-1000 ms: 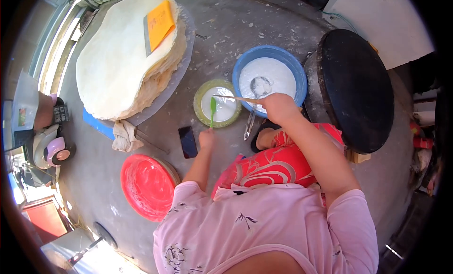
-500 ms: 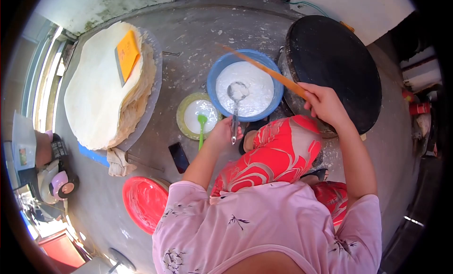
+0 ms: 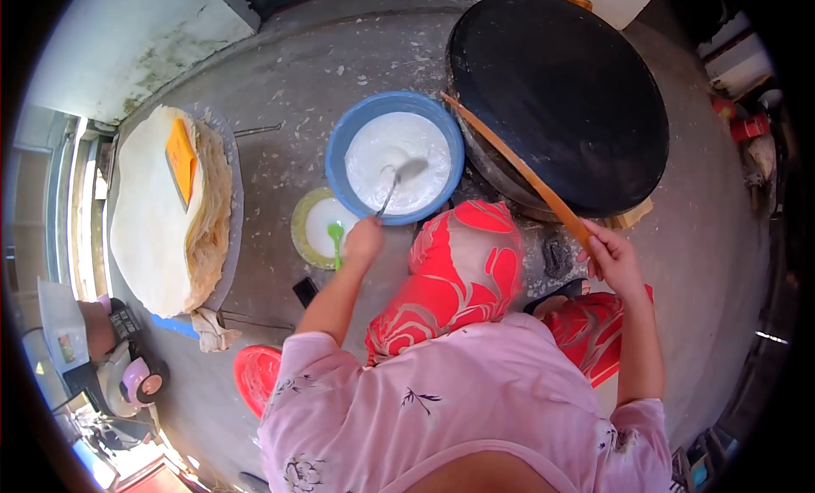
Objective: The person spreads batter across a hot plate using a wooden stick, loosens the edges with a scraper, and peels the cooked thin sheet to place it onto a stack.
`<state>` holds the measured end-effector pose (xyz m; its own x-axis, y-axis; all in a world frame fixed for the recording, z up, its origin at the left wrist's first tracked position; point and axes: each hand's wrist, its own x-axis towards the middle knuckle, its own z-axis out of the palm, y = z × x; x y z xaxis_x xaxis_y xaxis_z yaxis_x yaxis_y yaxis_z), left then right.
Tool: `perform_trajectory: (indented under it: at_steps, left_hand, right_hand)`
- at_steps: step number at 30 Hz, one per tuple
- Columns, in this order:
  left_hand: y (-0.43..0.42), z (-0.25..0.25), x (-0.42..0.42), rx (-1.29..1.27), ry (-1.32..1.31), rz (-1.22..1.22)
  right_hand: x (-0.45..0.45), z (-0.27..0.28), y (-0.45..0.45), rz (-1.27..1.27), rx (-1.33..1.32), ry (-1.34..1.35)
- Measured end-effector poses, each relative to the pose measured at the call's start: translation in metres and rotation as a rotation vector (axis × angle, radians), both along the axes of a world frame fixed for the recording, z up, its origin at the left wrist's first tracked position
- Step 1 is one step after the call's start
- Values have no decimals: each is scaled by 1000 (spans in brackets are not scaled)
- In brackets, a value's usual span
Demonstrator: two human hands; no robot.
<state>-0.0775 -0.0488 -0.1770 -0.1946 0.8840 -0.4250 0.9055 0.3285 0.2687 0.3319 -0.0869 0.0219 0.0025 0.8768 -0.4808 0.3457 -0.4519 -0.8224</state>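
Note:
My left hand (image 3: 365, 240) is closed around the handle of a metal ladle (image 3: 392, 191). The ladle's bowl is over or in the white batter (image 3: 382, 145) that fills a blue basin (image 3: 340, 174); blur hides how deep it sits. In my right hand (image 3: 613, 259) is a long, flat wooden spatula (image 3: 531, 180), pointing up and left. Its blade crosses the near-left edge of a big round black griddle (image 3: 560, 94), and its tip is close to the basin's rim.
A yellowish bowl (image 3: 300, 238) with white liquid and a green spoon (image 3: 335, 236) stands beside the basin. To the left rises a stack of thin pancakes (image 3: 153, 221) topped by an orange scraper (image 3: 181, 157). A phone (image 3: 305, 291) and a red basin (image 3: 256, 376) lie nearer.
The view has shifted. The ladle has gone from upright by the basin's near rim to reaching into the basin. My right hand has drawn the spatula away from over the basin to the griddle's edge.

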Motion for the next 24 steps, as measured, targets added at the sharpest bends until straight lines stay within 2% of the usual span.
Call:
perform_trajectory:
  at_steps: [1, 3, 4, 6, 8, 10, 12, 14, 16, 18, 19, 20, 22, 24]
  left_hand:
    - [8, 13, -3, 5, 1, -1]
    - [27, 39, -10, -168, 141, -67]
    - [27, 38, -7, -176, 145, -74]
    - [29, 32, -4, -41, 66, 179]
    - [17, 3, -3, -9, 60, 135]
    - [12, 15, -1, -36, -145, 27]
    - [11, 37, -12, -19, -177, 49]
    - [9, 47, -14, -15, -105, 228]
    - [2, 26, -9, 17, -55, 205]
    - [11, 14, 0, 44, -138, 51]
    - [27, 13, -2, -12, -262, 134]
    - [41, 11, 0, -21, -265, 132]
    - [66, 44, 20, 186, -124, 158]
    - [65, 3, 19, 145, 47, 107]
  right_hand:
    - [2, -4, 2, 6, 2, 16]
    - [1, -11, 5, 2, 17, 26]
    - [0, -14, 3, 0, 21, 35]
    - [-2, -18, 4, -12, 13, 61]
    - [-6, -20, 3, -63, -16, 91]
    - [-6, -21, 3, -52, -19, 98]
    - [-3, -23, 3, -41, -31, 101]
    - [2, -27, 1, -20, -37, 87]
    - [6, -29, -2, -24, -25, 68]
    - [8, -27, 2, -31, 5, 36]
    - [6, -24, 2, -32, -9, 30]
    - [4, -21, 0, -31, -28, 24]
    - [1, -17, 1, -23, -29, 32]
    - [-1, -17, 2, -20, -14, 47]
